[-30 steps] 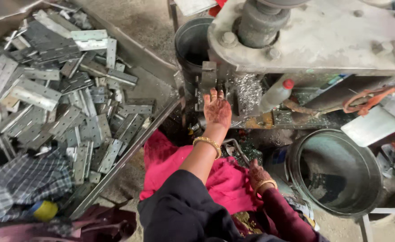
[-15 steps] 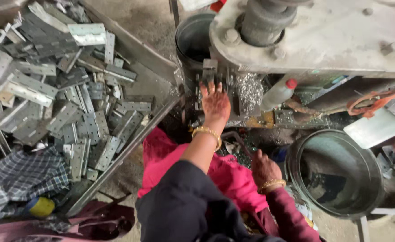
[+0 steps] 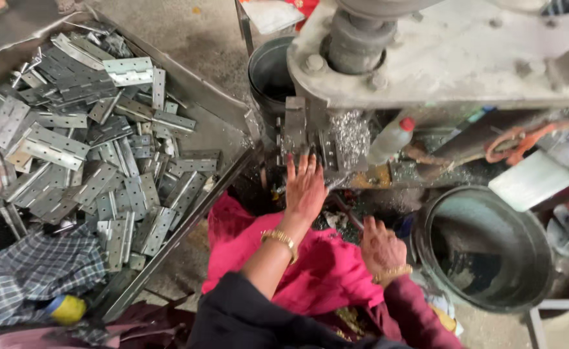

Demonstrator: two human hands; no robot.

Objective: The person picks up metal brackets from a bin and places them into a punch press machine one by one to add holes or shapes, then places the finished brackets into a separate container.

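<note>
My left hand (image 3: 305,187) reaches forward with fingers spread, its fingertips at a metal hinge plate (image 3: 295,128) standing upright under the grey press machine (image 3: 439,52). Whether it grips the plate is unclear. My right hand (image 3: 381,245) rests lower, over my pink clothing (image 3: 310,265), fingers loosely curled, with nothing visible in it. Both wrists wear gold bangles. Shiny metal shavings (image 3: 349,136) lie beside the plate.
A metal tray (image 3: 187,84) at left holds a heap of several flat hinge plates (image 3: 84,161). A dark bucket (image 3: 268,71) stands behind the machine, a round metal tub (image 3: 491,252) at right. A plastic bottle with red cap (image 3: 391,139) lies nearby. Checked cloth (image 3: 32,271) at lower left.
My left hand has stayed at the upright plate under the machine, fingers spreading a little. My right hand lifted slightly beside the tub. The view has shifted closer.
</note>
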